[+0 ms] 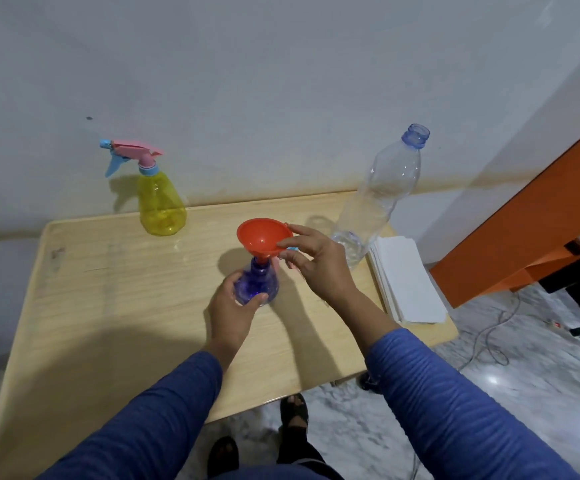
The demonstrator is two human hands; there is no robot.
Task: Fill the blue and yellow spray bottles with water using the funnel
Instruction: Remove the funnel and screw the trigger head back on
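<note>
The blue spray bottle (259, 284) stands mid-table without its sprayer head. My left hand (233, 311) grips its lower body. An orange funnel (264, 239) sits tilted with its spout in the bottle's neck, and my right hand (311, 261) pinches its right rim. The yellow spray bottle (160, 202), with its pink and blue trigger head on, stands at the table's far left edge. A tall clear water bottle (377, 199) stands uncapped at the far right with a little water at its bottom. Behind my right hand a pink and blue part, probably the blue bottle's sprayer head (290, 252), is mostly hidden.
The wooden table (115, 306) stands against a white wall. A stack of white paper (408, 282) lies on its right edge. An orange cabinet (538, 230) stands to the right. Cables (489, 341) run over the marble floor, and my sandalled feet (293, 410) show below the table's near edge.
</note>
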